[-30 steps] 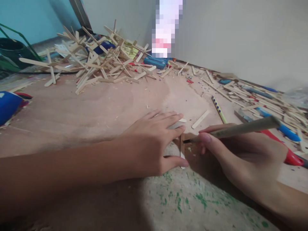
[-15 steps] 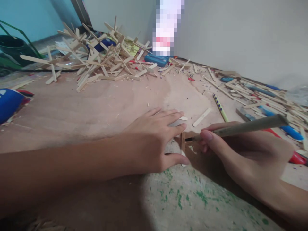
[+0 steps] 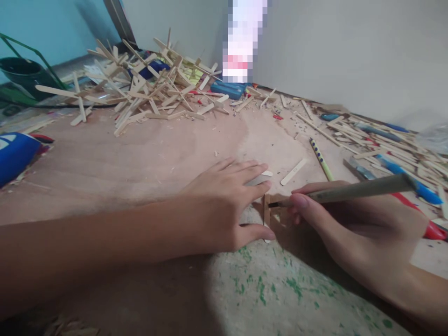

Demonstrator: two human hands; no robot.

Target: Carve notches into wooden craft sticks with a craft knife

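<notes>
The flat, narrow wooden stick (image 3: pixel 267 214) lies on the pinkish-brown wooden worktop (image 3: pixel 140 154) between thumb and forefinger of the left hand (image 3: pixel 219 205), which is spread open and appears to press its ends. The right hand (image 3: pixel 357 228) grips a slim grey-green pen-like tool (image 3: pixel 364 189), dark tip at the stick's middle. Risk: on so narrow a face, the tip could slip towards the left fingers; uneven pressure could pivot the stick. A sideways wrist movement could knock the red elongated object (image 3: pixel 434 230) beside the right hand.
</notes>
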